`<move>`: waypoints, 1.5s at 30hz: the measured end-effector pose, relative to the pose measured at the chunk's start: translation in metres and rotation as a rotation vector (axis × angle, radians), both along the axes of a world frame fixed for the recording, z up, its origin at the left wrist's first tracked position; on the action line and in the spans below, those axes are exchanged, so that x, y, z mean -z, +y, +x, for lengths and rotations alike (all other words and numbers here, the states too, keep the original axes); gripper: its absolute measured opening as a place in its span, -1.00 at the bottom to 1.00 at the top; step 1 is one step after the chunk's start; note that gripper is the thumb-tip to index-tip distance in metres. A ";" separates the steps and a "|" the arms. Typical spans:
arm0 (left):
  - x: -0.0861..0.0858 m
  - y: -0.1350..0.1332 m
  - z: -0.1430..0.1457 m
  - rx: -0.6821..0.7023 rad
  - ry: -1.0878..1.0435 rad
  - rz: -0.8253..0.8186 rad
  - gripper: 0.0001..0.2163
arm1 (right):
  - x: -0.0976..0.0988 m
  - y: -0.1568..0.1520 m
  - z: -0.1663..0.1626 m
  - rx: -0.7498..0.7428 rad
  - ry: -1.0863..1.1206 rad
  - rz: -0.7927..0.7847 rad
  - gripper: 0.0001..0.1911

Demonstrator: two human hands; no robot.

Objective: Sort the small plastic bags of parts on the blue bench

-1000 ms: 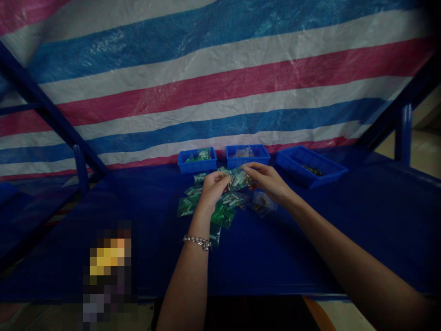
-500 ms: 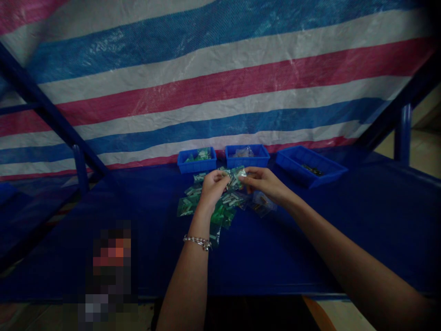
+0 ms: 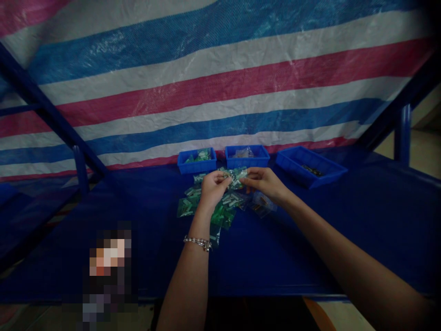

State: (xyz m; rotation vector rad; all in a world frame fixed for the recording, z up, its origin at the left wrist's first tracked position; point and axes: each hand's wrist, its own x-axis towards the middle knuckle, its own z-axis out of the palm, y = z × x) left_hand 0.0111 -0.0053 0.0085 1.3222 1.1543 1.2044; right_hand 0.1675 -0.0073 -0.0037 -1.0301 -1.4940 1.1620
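Both my hands meet over a pile of small clear plastic bags with green contents, lying on the blue table. My left hand, with a bracelet on its wrist, is closed on one side of a small clear bag. My right hand pinches the other side of the same bag. The bag is held just above the pile, in front of the blue trays.
Three blue plastic trays stand at the back: a left tray with green bags, a middle tray with clear bags, and a wider right tray with dark small parts. A striped tarpaulin hangs behind. Blue frame posts flank the table.
My right hand has drawn slightly left and nearer to the left hand, and the bag between them has shifted a little. The rest stays put.
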 end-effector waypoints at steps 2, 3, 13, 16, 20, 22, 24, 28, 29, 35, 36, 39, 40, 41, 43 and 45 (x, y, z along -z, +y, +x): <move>0.001 0.001 0.000 -0.009 0.006 0.024 -0.95 | 0.002 0.001 0.001 0.007 -0.012 0.017 -0.77; 0.002 0.001 0.000 -0.016 0.010 0.034 -0.95 | 0.002 0.002 0.001 0.011 -0.023 0.022 -0.77; 0.012 0.007 -0.003 -0.015 0.197 0.038 -0.71 | -0.013 0.011 0.003 0.179 -0.132 -0.010 -0.81; 0.015 0.008 -0.005 -0.100 0.440 0.092 -0.72 | -0.025 0.029 -0.001 0.287 -0.246 -0.030 -0.89; 0.012 0.005 -0.007 -0.111 0.670 0.122 -0.75 | -0.045 0.055 -0.020 0.308 -0.338 -0.075 -0.88; 0.010 0.003 -0.007 -0.102 0.705 0.123 -0.74 | -0.053 0.064 -0.034 0.249 -0.291 -0.140 -0.85; 0.009 0.003 -0.007 -0.099 0.716 0.129 -0.72 | -0.059 0.071 -0.047 0.131 -0.111 -0.173 -0.85; 0.010 0.003 -0.007 -0.100 0.721 0.154 -0.70 | -0.056 0.074 -0.060 -0.087 0.172 -0.151 -0.73; 0.011 0.004 -0.007 -0.101 0.725 0.162 -0.70 | -0.053 0.073 -0.060 -0.103 0.177 -0.160 -0.70; 0.010 0.001 -0.006 -0.087 0.772 0.212 -0.73 | -0.037 0.042 -0.031 -0.079 0.023 -0.175 -0.70; 0.010 0.001 -0.006 -0.083 0.777 0.221 -0.73 | -0.035 0.036 -0.022 -0.054 -0.006 -0.163 -0.72; 0.010 0.000 -0.005 -0.067 0.781 0.255 -0.76 | -0.028 0.020 0.004 0.032 -0.139 -0.110 -0.73; 0.010 0.000 -0.005 -0.062 0.782 0.266 -0.77 | -0.024 0.016 0.012 0.067 -0.188 -0.090 -0.73; 0.010 0.000 -0.005 -0.059 0.784 0.274 -0.77 | -0.020 0.013 0.020 0.104 -0.232 -0.065 -0.72; 0.011 0.000 -0.004 -0.048 0.790 0.289 -0.79 | -0.011 0.009 0.033 0.188 -0.299 0.005 -0.71; 0.013 0.000 -0.004 -0.022 0.794 0.305 -0.79 | 0.000 0.008 0.043 0.274 -0.377 0.052 -0.73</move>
